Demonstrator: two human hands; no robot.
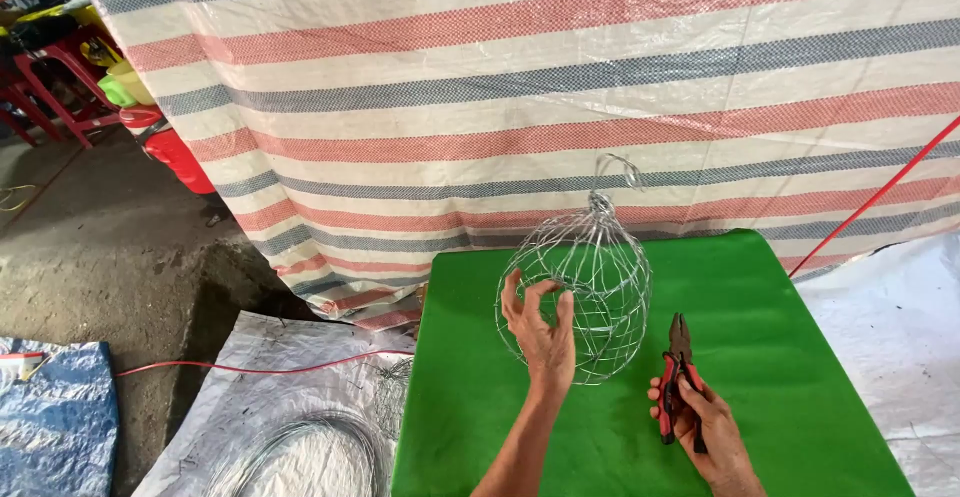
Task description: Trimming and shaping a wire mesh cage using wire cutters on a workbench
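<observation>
The wire basket (577, 282) is standing on the green desk (760, 297), the left hand (540, 325) pinching its mesh to steady it; the right hand (700, 422) is gripping red pliers (678, 372).

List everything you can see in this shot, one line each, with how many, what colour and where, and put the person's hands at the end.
wire cage: one, silver, bell-shaped with a hook on top, upright on the green surface
pliers: one, red and black handles, right of the cage
green table: one, bright green, lower middle to right
striped tarp: one, white with red and blue-grey stripes, hung behind the table
wire coil: one, silver, on a white sheet on the ground at lower left
red cord: one, lying across the ground at left
blue sheet: one, bottom left corner
left hand: fingers on the cage's mesh
right hand: wrapped around the pliers' handles
</observation>
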